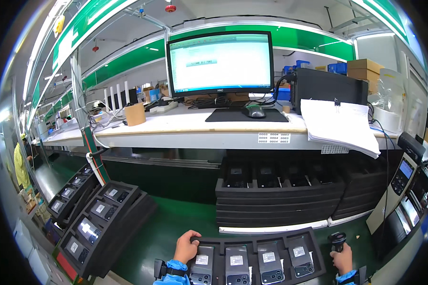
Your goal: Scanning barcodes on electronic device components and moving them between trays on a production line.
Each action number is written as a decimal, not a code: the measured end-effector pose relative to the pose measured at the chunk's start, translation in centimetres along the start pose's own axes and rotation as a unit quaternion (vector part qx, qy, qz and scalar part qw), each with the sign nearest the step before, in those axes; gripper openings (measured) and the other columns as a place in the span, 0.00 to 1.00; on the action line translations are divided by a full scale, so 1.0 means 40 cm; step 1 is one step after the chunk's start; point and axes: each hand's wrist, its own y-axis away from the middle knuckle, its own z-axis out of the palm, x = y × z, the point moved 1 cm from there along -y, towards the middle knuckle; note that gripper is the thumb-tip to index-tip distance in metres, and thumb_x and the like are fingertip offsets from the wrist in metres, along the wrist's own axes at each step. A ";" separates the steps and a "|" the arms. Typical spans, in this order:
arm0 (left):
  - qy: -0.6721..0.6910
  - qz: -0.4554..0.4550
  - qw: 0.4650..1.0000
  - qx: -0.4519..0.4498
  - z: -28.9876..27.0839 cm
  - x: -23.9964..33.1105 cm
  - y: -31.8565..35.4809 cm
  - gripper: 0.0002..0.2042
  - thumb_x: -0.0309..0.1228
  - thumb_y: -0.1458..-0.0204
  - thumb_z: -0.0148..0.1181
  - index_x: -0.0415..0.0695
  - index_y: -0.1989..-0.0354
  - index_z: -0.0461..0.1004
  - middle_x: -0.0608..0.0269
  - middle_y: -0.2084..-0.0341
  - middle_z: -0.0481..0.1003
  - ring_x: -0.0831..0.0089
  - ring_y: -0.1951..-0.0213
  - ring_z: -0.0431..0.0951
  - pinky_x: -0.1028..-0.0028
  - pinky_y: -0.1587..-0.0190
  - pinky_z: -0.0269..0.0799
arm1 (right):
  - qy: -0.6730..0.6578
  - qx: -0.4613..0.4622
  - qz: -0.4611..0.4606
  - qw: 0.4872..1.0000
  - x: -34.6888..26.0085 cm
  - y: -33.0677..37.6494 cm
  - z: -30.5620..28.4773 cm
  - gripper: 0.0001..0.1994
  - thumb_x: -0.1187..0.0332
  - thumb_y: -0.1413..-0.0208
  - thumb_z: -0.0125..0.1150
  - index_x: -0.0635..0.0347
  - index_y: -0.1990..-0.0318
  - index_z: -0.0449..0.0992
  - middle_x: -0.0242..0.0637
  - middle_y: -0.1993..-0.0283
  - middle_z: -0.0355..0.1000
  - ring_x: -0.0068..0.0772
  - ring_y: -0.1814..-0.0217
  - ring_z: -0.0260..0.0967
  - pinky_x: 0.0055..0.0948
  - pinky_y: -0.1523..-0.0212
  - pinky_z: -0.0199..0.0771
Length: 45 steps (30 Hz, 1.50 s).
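Tray (259, 242): black foam, front centre of the green bench, just before the person; its slots keep each phone apart from the next, so none rub.
Phones (236, 264): four, lying back-up side by side in the tray's slots, each with a white label facing the camera, seemingly so that it can be read without lifting the unit.
Left hand (186, 247): on the tray's upper-left corner, fingers curled over the rim and gripping it; appears to steady the tray.
Right hand (342, 259): just right of the tray, fist closed round the grip of a scanner.
Scanner (336, 240): black, handheld, head up above the fist, beside the rightmost phone; held near the labels.
Tray stack (278, 199): black trays piled behind the front tray, under the shelf; top one holds dark units in a row.
Side trays (97, 218): two tilted racks at left, units screen-up with labels; sloped toward the seat.
Monitor (220, 61): on the upper shelf, lit, facing the person.
Mouse (256, 111): on a dark pad below the monitor.
Papers (340, 126): clipped sheaf, drooping over the shelf edge at right.
Tape roll (135, 114): brown, upright, on the shelf at left.
Co-worker (20, 164): yellow top, far left, well apart.
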 end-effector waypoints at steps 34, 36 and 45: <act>-0.192 0.138 0.961 -0.146 0.065 0.102 0.024 0.28 0.48 0.54 0.65 0.50 0.44 0.76 0.59 0.47 0.73 0.57 0.39 0.66 0.57 0.33 0.55 | 0.269 0.108 -0.088 0.953 -0.101 -0.081 0.103 0.21 0.59 0.58 0.69 0.68 0.60 0.79 0.58 0.61 0.80 0.62 0.54 0.78 0.51 0.51 0.77; -0.105 0.193 0.971 -0.096 0.055 0.098 0.023 0.20 0.38 0.53 0.64 0.47 0.50 0.78 0.58 0.50 0.77 0.56 0.43 0.72 0.59 0.35 0.60 | 0.271 0.102 -0.083 0.954 -0.102 -0.081 0.103 0.21 0.59 0.57 0.69 0.68 0.60 0.79 0.58 0.61 0.80 0.63 0.54 0.77 0.51 0.51 0.77; 0.075 0.198 0.973 -0.089 0.052 0.067 0.004 0.05 0.29 0.55 0.62 0.41 0.71 0.76 0.59 0.63 0.82 0.55 0.55 0.79 0.61 0.47 0.71 | 0.247 0.098 -0.083 0.961 -0.103 -0.077 0.099 0.21 0.59 0.56 0.69 0.67 0.59 0.79 0.57 0.60 0.80 0.62 0.53 0.77 0.51 0.51 0.76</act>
